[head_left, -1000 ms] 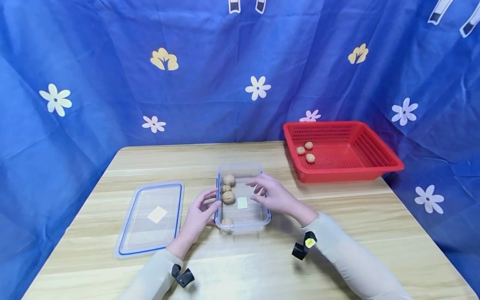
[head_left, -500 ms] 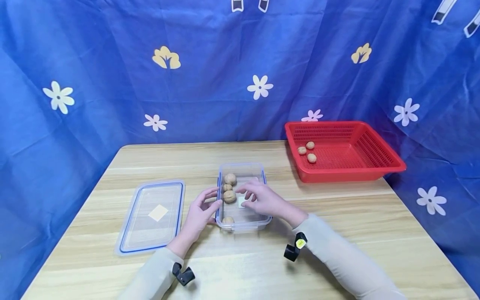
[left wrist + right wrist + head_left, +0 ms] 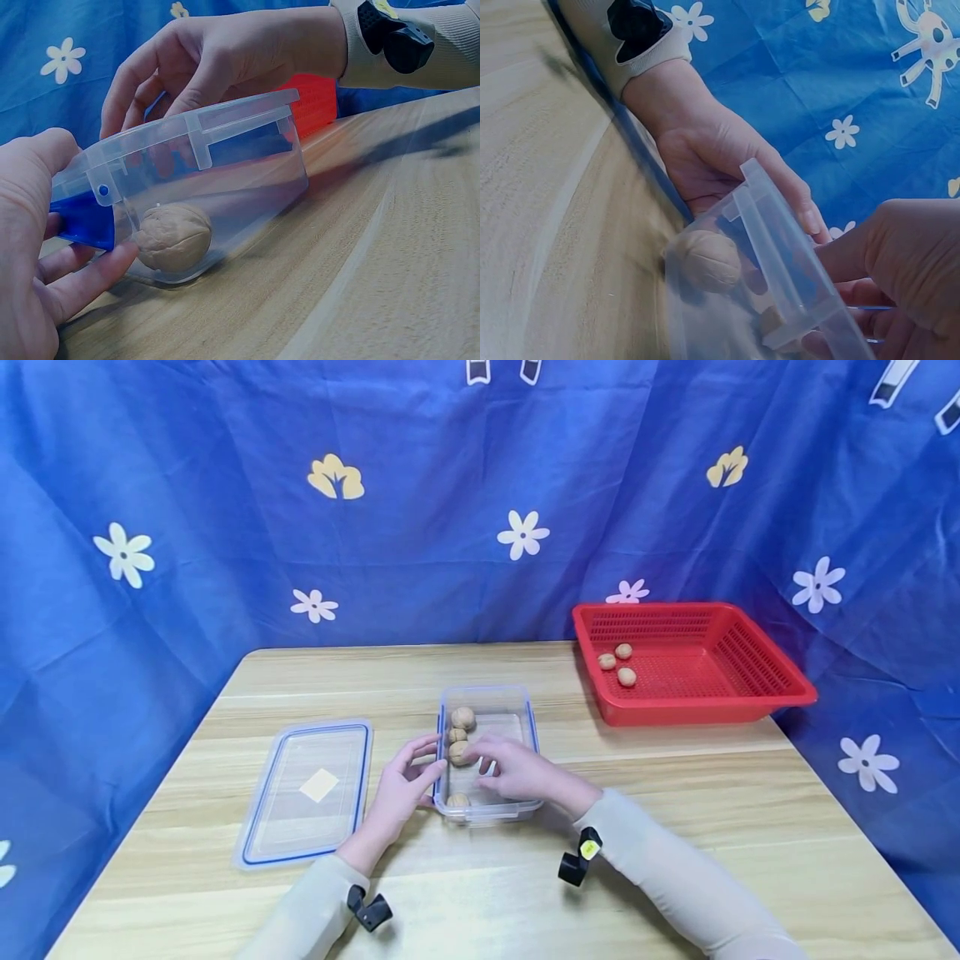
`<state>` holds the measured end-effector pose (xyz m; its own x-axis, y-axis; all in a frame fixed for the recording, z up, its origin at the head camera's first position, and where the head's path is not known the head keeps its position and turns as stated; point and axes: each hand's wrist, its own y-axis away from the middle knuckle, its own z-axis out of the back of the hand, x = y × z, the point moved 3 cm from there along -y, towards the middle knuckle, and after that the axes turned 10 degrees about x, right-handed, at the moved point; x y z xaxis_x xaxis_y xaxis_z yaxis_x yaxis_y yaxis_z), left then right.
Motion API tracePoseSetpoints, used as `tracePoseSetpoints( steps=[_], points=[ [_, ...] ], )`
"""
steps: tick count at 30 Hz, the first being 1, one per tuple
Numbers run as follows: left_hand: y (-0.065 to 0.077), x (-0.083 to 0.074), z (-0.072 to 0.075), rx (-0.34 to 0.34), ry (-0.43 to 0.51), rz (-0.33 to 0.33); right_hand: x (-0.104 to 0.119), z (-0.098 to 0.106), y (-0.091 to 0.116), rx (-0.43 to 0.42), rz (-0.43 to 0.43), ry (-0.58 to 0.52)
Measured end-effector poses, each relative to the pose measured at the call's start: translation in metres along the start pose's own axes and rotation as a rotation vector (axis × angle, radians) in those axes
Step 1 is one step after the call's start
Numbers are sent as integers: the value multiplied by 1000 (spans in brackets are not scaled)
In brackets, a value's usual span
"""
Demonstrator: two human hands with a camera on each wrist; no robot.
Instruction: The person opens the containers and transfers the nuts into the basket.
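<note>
With left hand (image 3: pixel 402 789) clamped on a clear box (image 3: pixel 491 812) on the table (image 3: pixel 465 893), reaches inside with right hand (image 3: pixel 513 768), thumb and fingers apart, beside 4 walnuts (image 3: pixel 456 754), with 3 more (image 3: pixel 627 677) in a red basket (image 3: pixel 697 710).

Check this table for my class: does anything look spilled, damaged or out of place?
Nothing stands out as spilled or visibly damaged. The visible walnuts lie inside the clear box or the red basket, and the lid lies flat on the box's left.
</note>
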<state>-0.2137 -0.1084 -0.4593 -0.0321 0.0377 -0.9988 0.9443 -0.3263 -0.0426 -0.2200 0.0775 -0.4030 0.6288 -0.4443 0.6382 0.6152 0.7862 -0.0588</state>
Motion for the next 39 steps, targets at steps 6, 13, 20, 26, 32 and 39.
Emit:
tracePoseSetpoints(
  steps=[6, 13, 20, 26, 32, 39],
  points=[
    [0, 0, 1, 3, -1, 8, 1, -5, -4, 65, -5, 0],
    [2, 0, 0, 0, 4, 3, 0, -13, -9, 148, -34, 10],
    [2, 2, -2, 1, -4, -32, -2, -19, -12, 210, -63, 3],
    [3, -7, -2, 9, 23, 10, -5, -21, -19, 272, -58, -9],
    [8, -25, -8, 19, 21, 43, -7, -23, -23, 325, -55, -27],
    [1, -5, -1, 17, 48, 22, -8, -24, -25, 297, -59, -32]
  ],
)
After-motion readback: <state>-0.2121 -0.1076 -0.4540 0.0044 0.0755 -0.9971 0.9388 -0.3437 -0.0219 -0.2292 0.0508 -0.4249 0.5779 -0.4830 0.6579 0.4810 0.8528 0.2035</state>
